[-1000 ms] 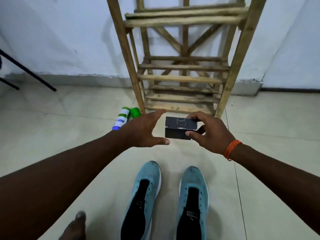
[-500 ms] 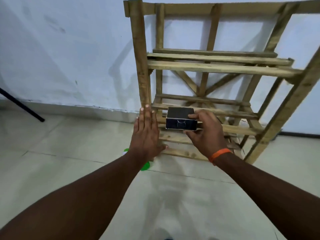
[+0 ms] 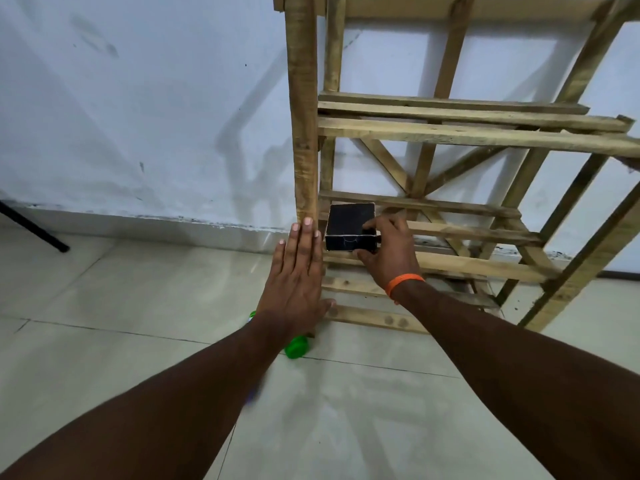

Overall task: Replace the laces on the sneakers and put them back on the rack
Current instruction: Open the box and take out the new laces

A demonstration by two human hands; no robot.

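Observation:
A small black box [image 3: 349, 226] sits at the left end of a lower shelf of the wooden slatted rack [image 3: 471, 133]. My right hand [image 3: 388, 252], with an orange band on the wrist, grips the box by its right side, fingers on top and thumb below. My left hand [image 3: 298, 271] is flat with straight fingers, its fingertips against the rack's front left post [image 3: 304, 109]. The sneakers are out of view.
A bottle with a green cap [image 3: 296, 346] lies on the tiled floor under my left wrist, mostly hidden. A dark stand leg [image 3: 33, 228] slants down at the far left. The white wall runs behind the rack.
My right hand carried the black box up from above the sneakers to the rack's lower shelf. The left hand straightened and moved to the post. The view lifted, so the sneakers left the frame.

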